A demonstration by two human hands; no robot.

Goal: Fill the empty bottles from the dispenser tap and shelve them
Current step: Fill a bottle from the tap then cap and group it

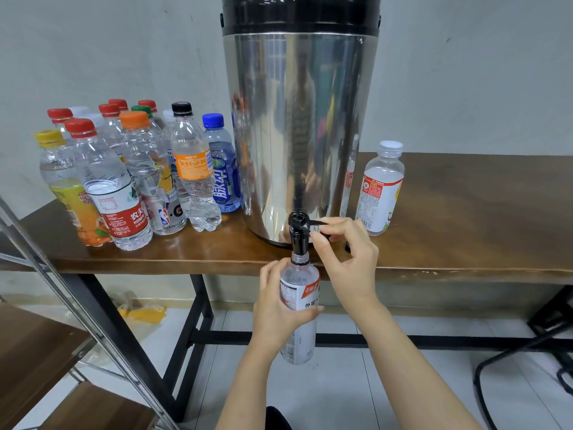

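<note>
One wooden table with dispenser against grey wall

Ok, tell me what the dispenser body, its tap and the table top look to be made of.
Dispenser body: polished metal, likely stainless steel; it mirrors the bottles beside it.
Tap: matte black, probably plastic.
Table top: brown wood or wood-look board, with visible grain and a dull sheen.

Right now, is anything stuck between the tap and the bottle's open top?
No, nothing I can see is in the way. The left hand grips the bottle with its uncapped mouth right under the tap. The right hand pinches the tap lever off to the side, clear of the opening.
</note>
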